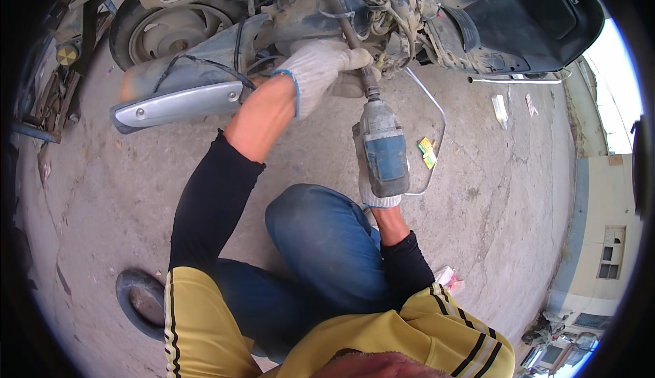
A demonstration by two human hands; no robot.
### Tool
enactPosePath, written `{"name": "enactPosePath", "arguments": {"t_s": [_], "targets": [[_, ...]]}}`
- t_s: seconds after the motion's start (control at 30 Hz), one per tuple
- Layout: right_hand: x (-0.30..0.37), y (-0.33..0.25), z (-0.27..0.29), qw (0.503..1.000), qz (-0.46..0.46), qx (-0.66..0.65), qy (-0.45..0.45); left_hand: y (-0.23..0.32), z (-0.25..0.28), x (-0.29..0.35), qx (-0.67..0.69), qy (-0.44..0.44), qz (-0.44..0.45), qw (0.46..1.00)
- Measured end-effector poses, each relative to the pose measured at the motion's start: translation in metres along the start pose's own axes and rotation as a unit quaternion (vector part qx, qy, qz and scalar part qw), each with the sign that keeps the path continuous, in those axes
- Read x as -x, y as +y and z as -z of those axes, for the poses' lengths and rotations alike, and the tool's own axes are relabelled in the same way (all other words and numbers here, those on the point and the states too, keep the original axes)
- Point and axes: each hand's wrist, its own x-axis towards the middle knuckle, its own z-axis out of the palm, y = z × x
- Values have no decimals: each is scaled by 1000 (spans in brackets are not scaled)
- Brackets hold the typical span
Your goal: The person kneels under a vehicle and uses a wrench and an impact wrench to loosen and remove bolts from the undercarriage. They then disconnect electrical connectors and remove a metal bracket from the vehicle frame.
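Note:
My left hand (321,74), in a pale knit glove with a blue cuff, is closed round a long rusty extension bar (351,31). The bar runs from the nose of a blue and grey impact wrench (387,153) up into the dirty underside of a scooter (307,23). My right hand (379,199), gloved the same way, grips the wrench from below; the tool's body covers most of its fingers. The bar's far end is lost among the scooter's frame parts and hoses. Left of my left hand lies the scooter's silver exhaust muffler (181,108).
A wheel (179,33) stands at the far left. Right of the wrench lie a bent metal rod (443,122), a yellow-green packet (427,153) and a white bottle (500,110). A black ring-shaped pan (140,303) rests on the concrete at the lower left.

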Motion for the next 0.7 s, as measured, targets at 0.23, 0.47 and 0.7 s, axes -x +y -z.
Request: {"name": "enactPosePath", "arguments": {"t_s": [0.23, 0.47, 0.7], "targets": [[0, -36, 3, 994, 61, 84, -26, -3, 6, 1, 31, -17, -13, 999], [3, -56, -5, 998, 26, 54, 24, -6, -1, -4, 81, -29, -2, 996], [1, -15, 0, 991, 36, 125, -19, -6, -7, -5, 129, 20, -1, 991]]}}
